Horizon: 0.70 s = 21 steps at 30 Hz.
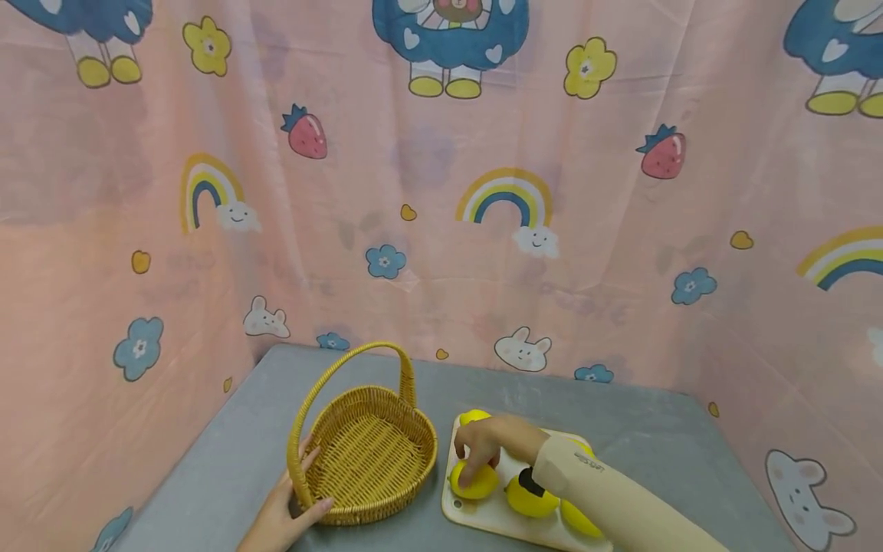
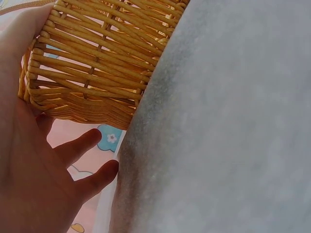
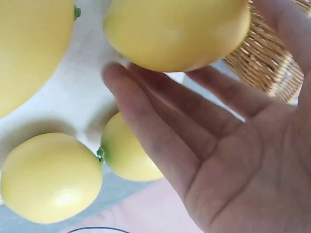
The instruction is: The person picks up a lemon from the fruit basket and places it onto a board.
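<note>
On the left of the table stands a yellow wicker basket (image 1: 375,452) with a tall hoop handle, nothing inside. My left hand (image 1: 284,506) holds its near left side by the foot of the handle; in the left wrist view the thumb lies along the wickerwork and two fingers reach past it. A lemon (image 1: 477,486) sits at the near left of a pale tray (image 1: 483,517). Over it bends my right hand (image 1: 486,443), thumb and fingers on opposite sides. In the right wrist view this lemon (image 3: 175,34) hides some fingertips.
More lemons share the tray: one (image 1: 534,504) in front, another (image 1: 474,416) at the back, others partly under the right sleeve (image 1: 621,491). A patterned pink curtain (image 1: 441,299) hangs behind and beside the grey table (image 1: 635,414).
</note>
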### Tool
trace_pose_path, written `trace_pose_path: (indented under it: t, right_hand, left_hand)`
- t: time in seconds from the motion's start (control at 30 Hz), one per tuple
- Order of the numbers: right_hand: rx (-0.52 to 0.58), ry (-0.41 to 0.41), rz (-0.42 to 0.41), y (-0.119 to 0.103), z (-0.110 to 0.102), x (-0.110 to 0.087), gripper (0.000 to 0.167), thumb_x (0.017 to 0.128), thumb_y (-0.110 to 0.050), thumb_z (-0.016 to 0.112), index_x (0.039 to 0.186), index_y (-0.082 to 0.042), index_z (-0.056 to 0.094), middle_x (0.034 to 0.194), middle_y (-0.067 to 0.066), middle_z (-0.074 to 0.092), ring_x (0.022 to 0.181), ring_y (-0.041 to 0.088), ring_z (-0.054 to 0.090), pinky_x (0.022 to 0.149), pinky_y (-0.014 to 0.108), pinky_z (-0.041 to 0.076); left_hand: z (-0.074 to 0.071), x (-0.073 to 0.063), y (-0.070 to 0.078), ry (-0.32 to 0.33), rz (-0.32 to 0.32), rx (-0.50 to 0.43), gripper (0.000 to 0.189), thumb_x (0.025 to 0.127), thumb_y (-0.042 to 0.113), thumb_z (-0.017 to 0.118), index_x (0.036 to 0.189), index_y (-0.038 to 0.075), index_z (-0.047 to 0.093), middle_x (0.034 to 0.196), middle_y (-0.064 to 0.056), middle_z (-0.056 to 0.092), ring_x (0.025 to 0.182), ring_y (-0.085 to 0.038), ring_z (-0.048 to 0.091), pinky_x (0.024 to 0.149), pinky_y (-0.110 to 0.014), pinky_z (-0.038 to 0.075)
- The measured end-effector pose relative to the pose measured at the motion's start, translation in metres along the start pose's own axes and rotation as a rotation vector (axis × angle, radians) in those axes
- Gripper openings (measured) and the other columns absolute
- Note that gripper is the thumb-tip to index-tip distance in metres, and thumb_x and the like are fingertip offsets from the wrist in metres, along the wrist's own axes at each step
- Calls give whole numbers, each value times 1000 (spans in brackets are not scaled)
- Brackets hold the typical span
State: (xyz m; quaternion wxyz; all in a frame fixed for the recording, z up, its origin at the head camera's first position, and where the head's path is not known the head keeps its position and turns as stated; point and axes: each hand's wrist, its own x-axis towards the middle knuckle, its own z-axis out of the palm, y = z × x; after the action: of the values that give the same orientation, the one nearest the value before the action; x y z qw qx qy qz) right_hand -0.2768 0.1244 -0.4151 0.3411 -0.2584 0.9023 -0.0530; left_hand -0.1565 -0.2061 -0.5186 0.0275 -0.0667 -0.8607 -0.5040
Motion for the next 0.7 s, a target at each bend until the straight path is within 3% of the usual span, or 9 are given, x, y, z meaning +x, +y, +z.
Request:
trace_pose_path:
  t: [0.1,0.17,0.23,0.3,0.37,0.47,0.53,0.63,0.7]
  right_hand:
    - [16,202,-111,3,-2,-10,35,89,-25,75,112,1,70,96,6,66,77,19,65,72,32,56]
    - [51,398,-199,4,0,-18,30,90,-19,72,108,6,70,96,13,69,82,24,64,74,36,55]
    - [98,596,-233,5,6,-27,27,91,-14,71,106,8,70,98,18,69,89,31,65,78,44,56]
    - [78,781,-212,8,15,-35,27,90,-14,71,108,7,70,105,20,69,97,36,65,84,50,55]
    - [21,910,-122,11,26,-43,33,90,-19,73,114,3,69,119,22,65,112,40,60,95,58,49]
    - [-77,989,43,23,41,-51,51,90,-33,74,129,0,64,139,27,51,127,49,46,105,69,33]
    - [-74,960,143,33,49,-55,65,93,-44,68,141,-2,54,150,30,36,137,55,31,108,75,18]
    - [6,889,233,48,61,-62,78,97,-54,57,151,0,40,158,32,18,143,59,10,107,78,0]
    - [71,852,252,54,68,-65,82,98,-57,52,153,2,34,160,32,9,143,58,-1,105,78,-8]
  left_hand:
    - [-1,0,-1,1,-3,-4,78,95,31,70,156,5,31,166,-15,9,146,-51,11,100,-78,26]
    - [-3,-2,-2,1,-7,-15,78,95,30,70,156,4,30,166,-15,9,146,-52,9,99,-80,25]
    - [-4,-4,-2,3,-16,-24,78,94,29,70,156,4,30,165,-16,8,145,-54,8,97,-81,26]
    - [-6,-6,-1,7,-29,-33,78,94,29,71,156,4,30,165,-18,8,144,-55,8,97,-80,28]
    - [-7,-10,1,23,-38,-46,80,93,29,72,157,6,29,164,-20,9,144,-54,12,98,-76,32]
    - [-11,-15,11,87,-5,-49,85,91,25,75,158,7,27,163,-23,15,143,-53,19,100,-74,32]
    - [-15,-17,22,151,37,-33,89,90,22,76,160,11,22,162,-23,18,142,-49,24,102,-72,32]
    - [-25,-17,42,284,167,25,90,89,13,76,161,19,21,161,-19,23,145,-32,26,115,-46,31]
    - [-32,-15,59,375,288,61,87,88,7,74,159,20,26,161,-15,25,146,-21,25,115,-26,27]
